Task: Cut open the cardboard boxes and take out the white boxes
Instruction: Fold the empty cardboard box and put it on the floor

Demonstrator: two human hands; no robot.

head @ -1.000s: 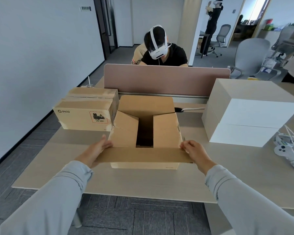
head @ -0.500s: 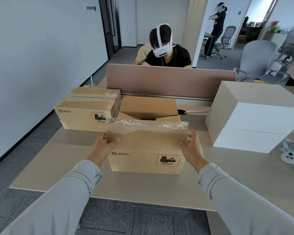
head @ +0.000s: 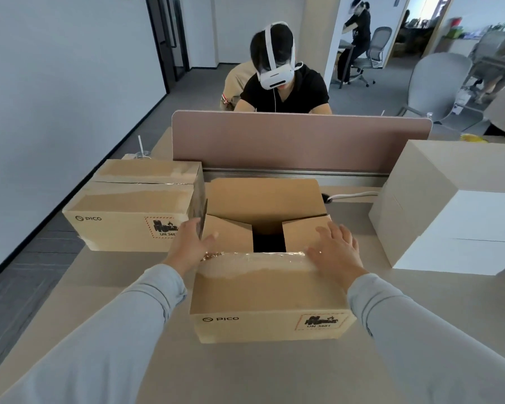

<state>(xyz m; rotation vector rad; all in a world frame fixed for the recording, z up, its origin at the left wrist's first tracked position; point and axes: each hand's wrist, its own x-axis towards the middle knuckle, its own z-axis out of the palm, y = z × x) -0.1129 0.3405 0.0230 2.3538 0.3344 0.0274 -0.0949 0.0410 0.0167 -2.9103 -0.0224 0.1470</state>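
An opened brown cardboard box stands on the desk in front of me, its far flap up and its two side flaps folded inward around a dark gap. The near flap, edged with clear tape, lies folded over the top. My left hand rests on the box's left top corner, fingers on the left inner flap. My right hand lies flat, fingers spread, on the right inner flap and the taped edge. A second, taped-shut cardboard box sits to the left. Two stacked white boxes stand at the right.
A pink-brown divider panel runs along the desk's far edge, with a person in a white headset seated behind it. A white cable lies behind the open box. Grey office chairs and another person are at the far right. The desk edge drops to floor at left.
The near flap went from lying outward, to upright, to folded over the box's top. Both hands moved from the box's sides onto its top flaps. The view has tilted down and closer.
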